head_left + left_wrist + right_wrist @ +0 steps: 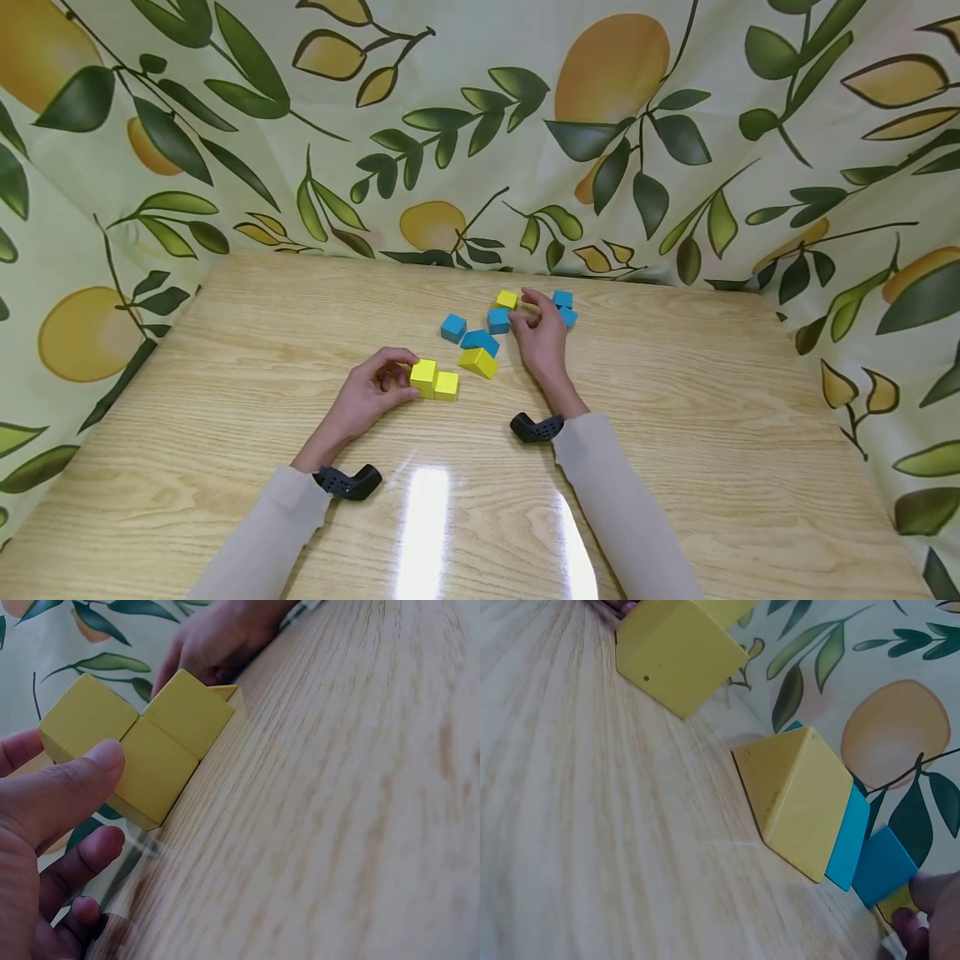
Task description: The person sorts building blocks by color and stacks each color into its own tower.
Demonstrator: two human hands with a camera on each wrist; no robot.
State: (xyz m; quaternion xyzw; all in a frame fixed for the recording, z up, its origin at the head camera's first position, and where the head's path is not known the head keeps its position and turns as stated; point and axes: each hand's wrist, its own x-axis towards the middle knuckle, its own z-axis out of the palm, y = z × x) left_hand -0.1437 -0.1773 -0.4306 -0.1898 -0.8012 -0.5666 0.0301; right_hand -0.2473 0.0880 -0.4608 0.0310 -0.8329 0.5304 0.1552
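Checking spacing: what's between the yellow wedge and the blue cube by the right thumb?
A blue wedge lies between the yellow wedge and that blue cube, as the head view shows.

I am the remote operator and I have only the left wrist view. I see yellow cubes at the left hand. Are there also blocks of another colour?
Observer: Yes, the head view shows a blue cube, farther back than the yellow cubes.
Operator: Thank you. I see the right hand only in part, behind the cubes. What is close to it?
Observer: The right wrist view shows a blue block close to that hand.
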